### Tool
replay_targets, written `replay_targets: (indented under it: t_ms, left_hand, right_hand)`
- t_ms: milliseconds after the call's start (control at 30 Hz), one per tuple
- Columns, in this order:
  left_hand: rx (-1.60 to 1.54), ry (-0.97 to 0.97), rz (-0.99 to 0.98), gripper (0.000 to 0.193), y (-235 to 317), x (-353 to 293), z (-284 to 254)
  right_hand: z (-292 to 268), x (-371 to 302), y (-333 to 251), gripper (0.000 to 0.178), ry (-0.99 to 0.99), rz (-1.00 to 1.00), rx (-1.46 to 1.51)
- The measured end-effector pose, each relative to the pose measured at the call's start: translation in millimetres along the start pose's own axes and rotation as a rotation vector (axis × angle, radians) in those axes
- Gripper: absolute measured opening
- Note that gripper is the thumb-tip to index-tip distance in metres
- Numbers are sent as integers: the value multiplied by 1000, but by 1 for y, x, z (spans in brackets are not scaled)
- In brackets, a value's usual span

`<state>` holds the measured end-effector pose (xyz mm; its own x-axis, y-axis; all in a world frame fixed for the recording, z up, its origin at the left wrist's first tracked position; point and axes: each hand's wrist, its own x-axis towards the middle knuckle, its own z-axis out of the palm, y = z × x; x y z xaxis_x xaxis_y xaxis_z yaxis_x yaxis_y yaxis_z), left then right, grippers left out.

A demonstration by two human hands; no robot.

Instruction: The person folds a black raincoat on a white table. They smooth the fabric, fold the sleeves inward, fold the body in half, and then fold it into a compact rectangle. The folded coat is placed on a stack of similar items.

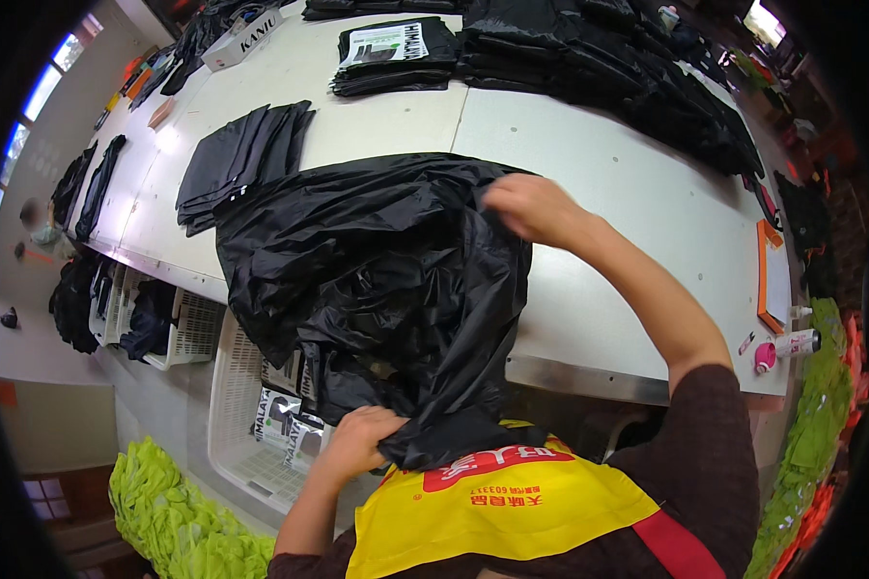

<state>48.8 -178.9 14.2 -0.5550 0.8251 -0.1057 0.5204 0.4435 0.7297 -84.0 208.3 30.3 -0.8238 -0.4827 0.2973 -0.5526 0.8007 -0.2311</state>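
A large, crumpled piece of thin shiny black material (357, 241) spreads over the table's near edge and hangs down in front of me. I cannot tell whether it is a garment or a bag. Its upper right edge is pinched in my right hand (536, 207), which is slightly blurred above the table. Close to my waist, my left hand (362, 439) is closed on its lower edge. The middle of the material sags into folds. Just beyond its left side lies a stack of folded black pieces (241, 159), partly covered by it.
Below the white table (628, 232), a white plastic basket (224, 405) holds flat printed packages (280, 415). Black folded piles (589, 58) line the far side, beside a packaged stack (396, 58). Bright green material (183, 511) is heaped at lower left. A bottle (798, 343) stands at right.
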Motion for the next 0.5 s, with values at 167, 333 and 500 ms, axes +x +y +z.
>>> replay_targets:
  t_ms: [167,333,500]
  left_hand:
    - [-18,255,-4,25,-5,-73,-55]
    - [-278,974,8,18,9,-200,-74]
    - [83,1207,-393,23,41,-254,-99]
  right_hand:
    - [64,89,-77,41,-746,-66,573]
    - [102,89,-106,75,-1187,139,137]
    - [48,69,-151,91,-1257,140,129]
